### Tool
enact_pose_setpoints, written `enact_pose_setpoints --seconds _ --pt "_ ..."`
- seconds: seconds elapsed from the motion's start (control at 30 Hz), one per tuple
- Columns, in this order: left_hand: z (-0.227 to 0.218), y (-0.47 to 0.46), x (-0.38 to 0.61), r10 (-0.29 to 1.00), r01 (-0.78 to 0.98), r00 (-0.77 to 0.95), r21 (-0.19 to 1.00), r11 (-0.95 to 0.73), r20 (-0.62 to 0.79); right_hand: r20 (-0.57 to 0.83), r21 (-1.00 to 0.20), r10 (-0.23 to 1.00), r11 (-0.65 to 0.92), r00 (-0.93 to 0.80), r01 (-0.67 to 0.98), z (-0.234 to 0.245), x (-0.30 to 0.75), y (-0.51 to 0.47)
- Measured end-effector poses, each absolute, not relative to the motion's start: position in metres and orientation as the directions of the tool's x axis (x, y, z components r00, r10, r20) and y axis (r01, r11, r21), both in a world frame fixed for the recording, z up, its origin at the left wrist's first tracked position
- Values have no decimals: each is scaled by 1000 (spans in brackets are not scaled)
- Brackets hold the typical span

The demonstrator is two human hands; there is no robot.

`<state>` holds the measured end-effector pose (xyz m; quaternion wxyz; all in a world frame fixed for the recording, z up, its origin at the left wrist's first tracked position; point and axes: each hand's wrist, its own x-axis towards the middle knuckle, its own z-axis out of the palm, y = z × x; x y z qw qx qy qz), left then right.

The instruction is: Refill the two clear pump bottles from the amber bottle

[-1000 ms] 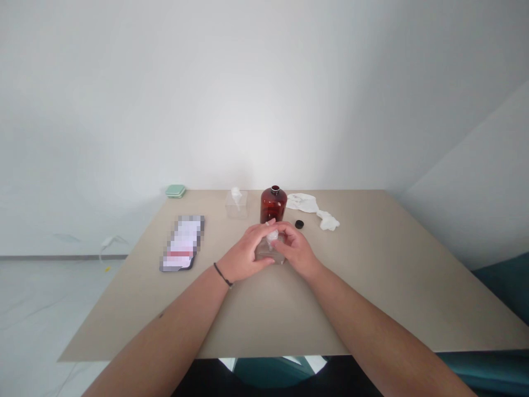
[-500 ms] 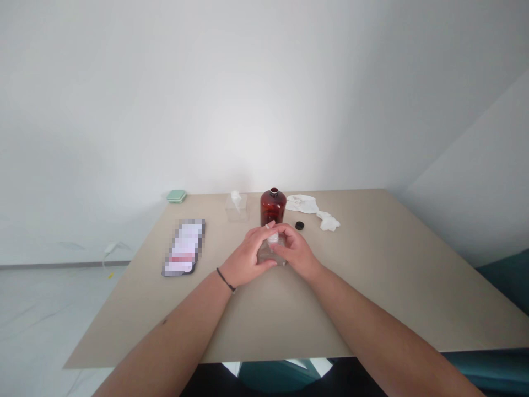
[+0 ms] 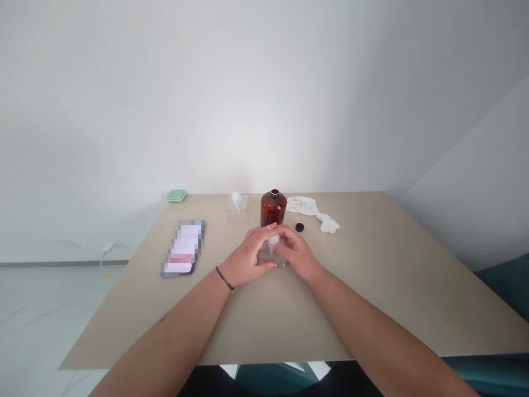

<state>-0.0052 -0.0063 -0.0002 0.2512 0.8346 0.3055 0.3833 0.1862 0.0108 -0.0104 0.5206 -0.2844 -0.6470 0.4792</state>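
**We are closing both hands around a clear square bottle near the middle of the beige table;**

Our left hand is wrapping narrowly around the bottle's left side, and our right hand is closing just as narrowly from the right; both are holding it, with fingers meeting at a white fitting on top; we cannot tell whether it is turning; just beyond, an amber glass bottle is standing open, with a black cap lying to its right; a white cloth is trailing further right; a clear box is sitting far left of the amber bottle; a pixelated flat item is lying left.
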Motion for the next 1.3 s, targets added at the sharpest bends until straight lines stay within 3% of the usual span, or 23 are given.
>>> enact_pose_setpoints --seconds 1.3 --pt "2 -8 -5 719 326 526 673 -664 454 413 -908 868 416 -275 -50 -14 188 13"
